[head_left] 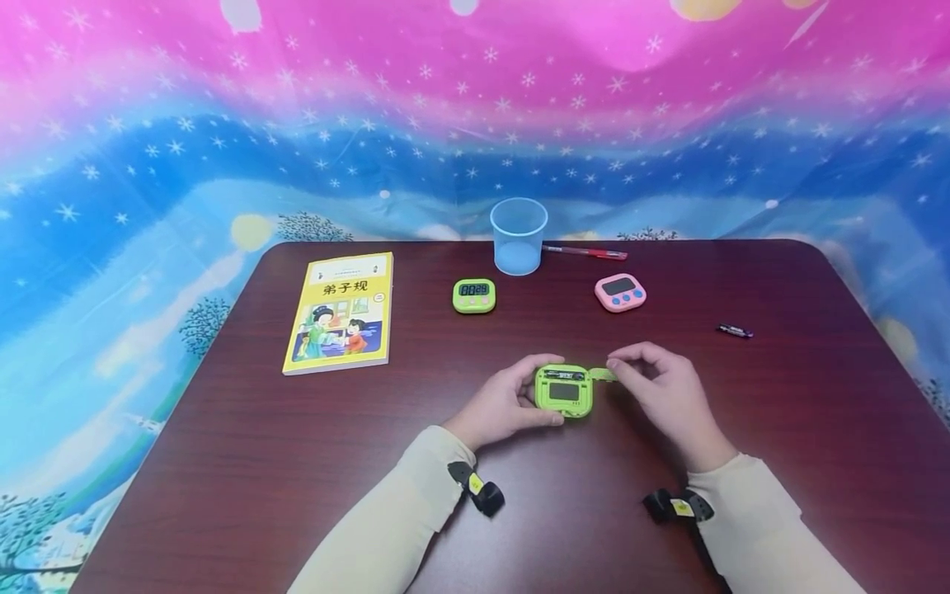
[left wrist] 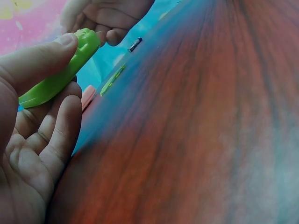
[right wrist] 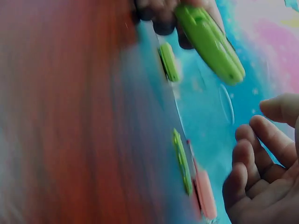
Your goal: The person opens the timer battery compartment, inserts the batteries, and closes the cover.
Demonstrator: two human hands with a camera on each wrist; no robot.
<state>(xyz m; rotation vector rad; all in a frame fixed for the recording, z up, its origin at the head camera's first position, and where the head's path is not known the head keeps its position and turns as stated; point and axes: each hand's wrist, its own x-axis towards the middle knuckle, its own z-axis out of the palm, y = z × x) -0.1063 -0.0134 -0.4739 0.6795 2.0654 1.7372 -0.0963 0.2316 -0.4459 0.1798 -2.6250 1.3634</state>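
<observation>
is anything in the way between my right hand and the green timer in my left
No, nothing visible. The right wrist view shows an open gap between your right hand and the green timer. The battery cover appears between them from the head view, but the wrist views show it lower, on the table.

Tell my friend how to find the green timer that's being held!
On the dark reddish-brown table, look near the middle for the left hand in a cream sleeve. It grips a small bright green timer. The other green timer farther back shows numbers; this one shows its back, with a battery in the open slot.
</observation>
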